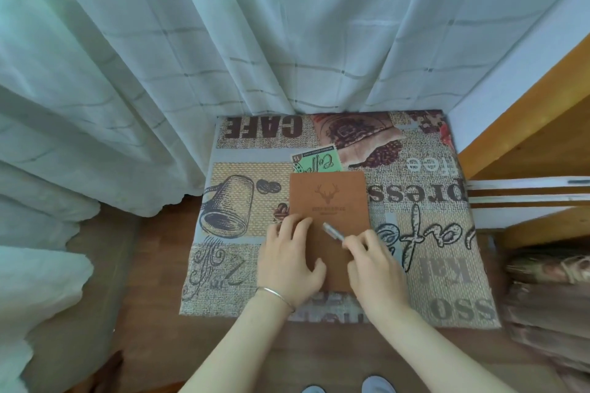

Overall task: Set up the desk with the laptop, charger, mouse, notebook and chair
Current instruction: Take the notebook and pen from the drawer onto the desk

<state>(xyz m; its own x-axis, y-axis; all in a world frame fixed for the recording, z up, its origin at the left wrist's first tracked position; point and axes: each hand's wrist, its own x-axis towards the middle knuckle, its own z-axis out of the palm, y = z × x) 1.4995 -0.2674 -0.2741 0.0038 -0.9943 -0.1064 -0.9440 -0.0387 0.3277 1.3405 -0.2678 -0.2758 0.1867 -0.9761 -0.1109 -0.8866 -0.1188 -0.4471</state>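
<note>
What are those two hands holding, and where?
The right hand pinches a pen at its near end. The left hand rests flat on the brown notebook, gripping nothing.

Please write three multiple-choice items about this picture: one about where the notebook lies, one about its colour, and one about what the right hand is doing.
1. Where does the notebook lie?
A. On the printed desk cover
B. On the floor
C. On the wooden shelf

2. What colour is its cover?
A. Green
B. Brown
C. White

3. What is the right hand doing?
A. Hanging idle
B. Pressing flat on the curtain
C. Holding a pen

Answers: 1 A, the coffee-themed print shows all around the notebook. 2 B, the cover is brown with a deer head mark. 3 C, the fingers pinch the pen over the notebook, while the left hand rests on its near left part.
</note>
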